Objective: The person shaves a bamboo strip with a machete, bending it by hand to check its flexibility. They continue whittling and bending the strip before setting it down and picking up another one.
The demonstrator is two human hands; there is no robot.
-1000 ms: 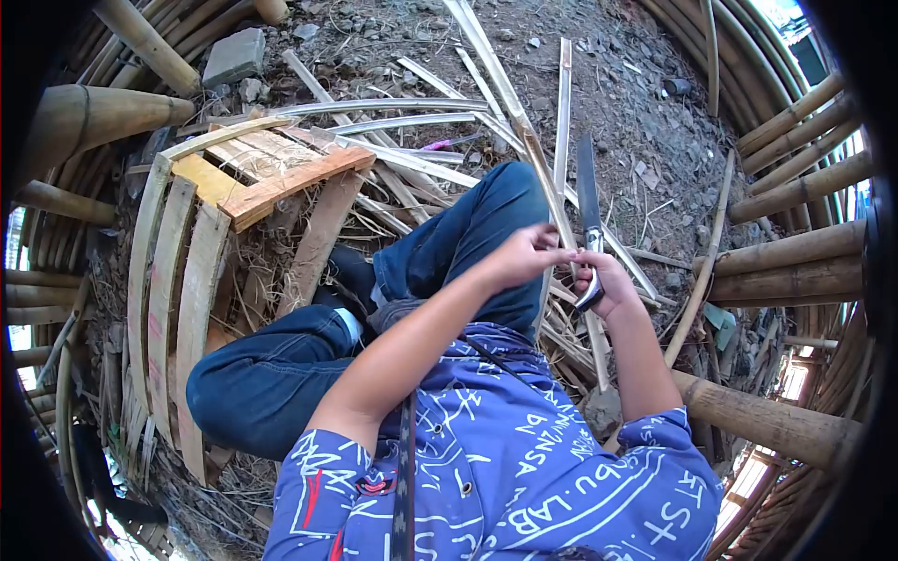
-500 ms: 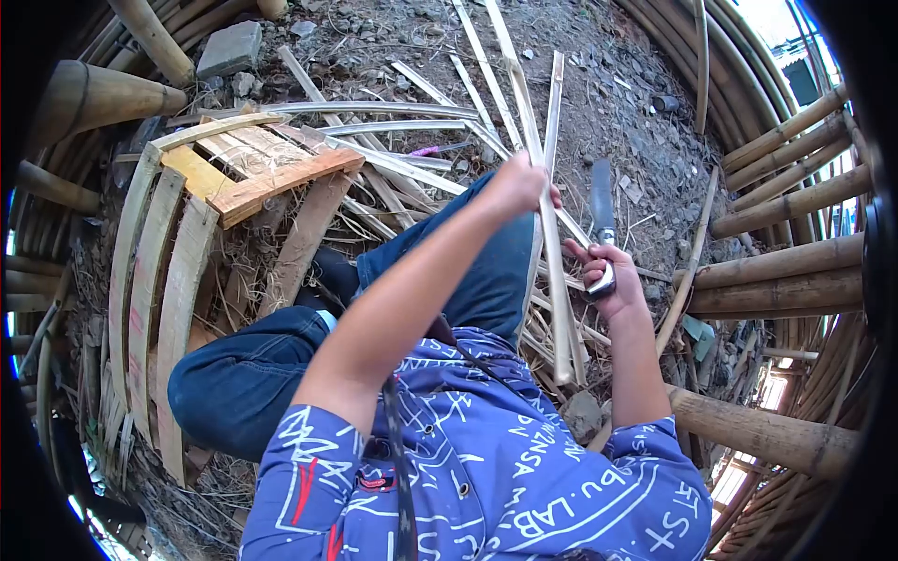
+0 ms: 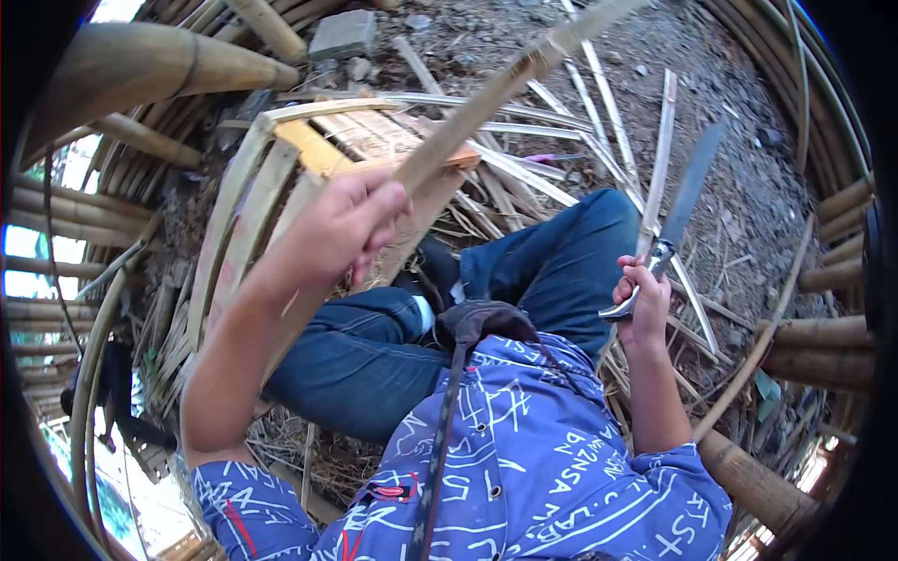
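Observation:
My left hand (image 3: 341,229) is closed around the end of a long bamboo strip (image 3: 510,82), which slants up and away to the right over the wooden crate (image 3: 323,154). On the right, my right hand (image 3: 644,301) grips the handle of a large knife (image 3: 692,182), its blade pointing up and away from me. Another bamboo strip (image 3: 660,140) runs beside the blade, its near end overlapping the right hand in this view. Between the hands are my bent legs (image 3: 561,248) in blue jeans.
Loose split strips (image 3: 524,126) lie across the stony ground. A pink-handled tool (image 3: 541,158) rests among them. A grey block (image 3: 342,35) sits at the back. Thick bamboo poles (image 3: 178,61) frame both sides. A dark-clothed person (image 3: 117,397) shows at far left.
My left hand has swung left, carrying its bamboo strip away from the knife and over the crate. My right hand keeps hold of the knife. The view has turned left.

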